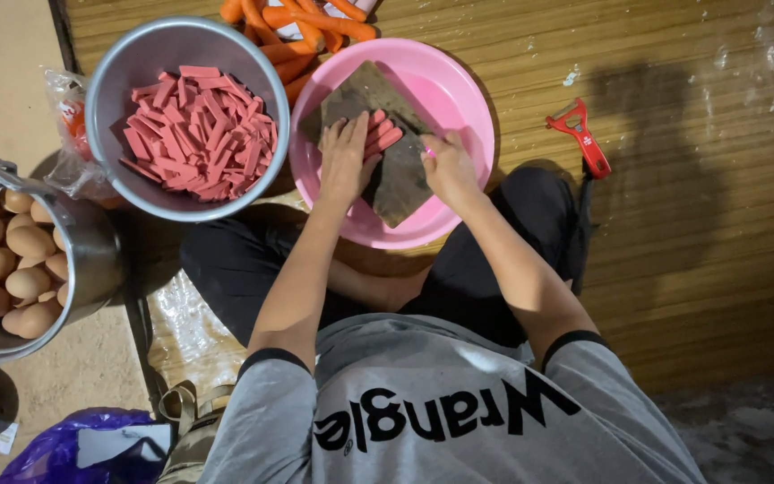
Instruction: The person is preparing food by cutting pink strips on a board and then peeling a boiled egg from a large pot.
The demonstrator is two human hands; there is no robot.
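Two hands work over a dark cutting board [400,184] that lies tilted inside a pink basin [459,99]. The left hand [348,157] lies flat with its fingers spread, pressing down on a few red sausage pieces [382,136] on the board. The right hand [450,168], just right of the board's middle, is closed in a fist around something with a pink tip, likely a small knife handle; the blade is hidden, so I cannot tell for sure.

By my judgement the sausage pieces are soft, light and a little slick, easily squashed, so they are best pinned gently from above, fingertips well back from the cut.

Left of the basin, touching its rim, stands a grey metal bowl [136,63] heaped with red sausage strips [199,130]. Beyond the basin lie orange carrots [306,27]. Further left of the bowl a steel pot [91,260] holds brown eggs [2,269]. Right of the basin a red peeler [582,136] lies on the floor.

No desk is used: the person sits cross-legged on a ridged wooden floor [674,224], partly covered by clear plastic sheet, with bare concrete at the left. The light is dim and warm.
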